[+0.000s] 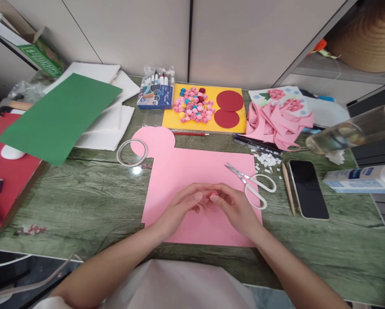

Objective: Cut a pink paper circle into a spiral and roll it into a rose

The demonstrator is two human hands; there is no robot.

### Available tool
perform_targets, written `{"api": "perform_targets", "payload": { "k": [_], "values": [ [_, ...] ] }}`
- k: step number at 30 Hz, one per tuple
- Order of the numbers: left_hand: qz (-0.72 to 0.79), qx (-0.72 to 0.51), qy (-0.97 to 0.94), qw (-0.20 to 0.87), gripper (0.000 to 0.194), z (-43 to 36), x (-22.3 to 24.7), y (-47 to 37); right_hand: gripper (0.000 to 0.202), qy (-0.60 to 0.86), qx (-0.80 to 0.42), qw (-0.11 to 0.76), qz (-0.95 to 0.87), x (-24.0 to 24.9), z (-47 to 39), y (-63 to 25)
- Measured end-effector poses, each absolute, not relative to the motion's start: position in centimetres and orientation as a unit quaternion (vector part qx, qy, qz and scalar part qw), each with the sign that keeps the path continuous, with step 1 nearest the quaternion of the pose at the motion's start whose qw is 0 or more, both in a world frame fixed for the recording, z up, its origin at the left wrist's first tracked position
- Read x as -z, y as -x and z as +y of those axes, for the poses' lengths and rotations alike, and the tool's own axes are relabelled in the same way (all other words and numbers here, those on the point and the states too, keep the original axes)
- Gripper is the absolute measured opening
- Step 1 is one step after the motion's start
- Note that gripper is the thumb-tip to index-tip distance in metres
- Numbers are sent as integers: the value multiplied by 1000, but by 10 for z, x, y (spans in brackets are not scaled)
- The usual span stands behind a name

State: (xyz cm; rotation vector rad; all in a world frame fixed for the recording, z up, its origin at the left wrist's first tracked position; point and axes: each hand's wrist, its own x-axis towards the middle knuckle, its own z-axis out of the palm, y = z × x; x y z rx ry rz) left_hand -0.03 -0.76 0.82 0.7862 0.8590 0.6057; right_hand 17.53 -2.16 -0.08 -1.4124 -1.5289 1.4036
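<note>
My right hand pinches a small rolled pink paper flower between thumb and fingers. Close beside it, my left hand is curved with its thumb apart, its fingers reaching toward the flower; whether they touch it is partly hidden. Both hands are over a large pink paper sheet. White-handled scissors, blades apart, lie across the sheet's right edge. Two pink paper circles overlap its upper left corner, with a tape roll on one of them.
Behind, yellow paper bears many rolled paper flowers and dark red circles. Pink scraps and a phone are to the right, near a wooden stick. Green paper and a marker box stand left.
</note>
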Motion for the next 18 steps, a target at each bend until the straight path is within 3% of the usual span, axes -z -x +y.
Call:
{"api": "perform_targets", "payload": {
  "k": [9, 18],
  "values": [
    [366, -304, -287, 832, 28, -5, -6, 1, 20, 523, -565, 307, -560, 6, -19, -174],
    [322, -301, -198, 875, 30, -2, -6, 0, 36, 521, -565, 314, -557, 5, -17, -180]
  ]
}}
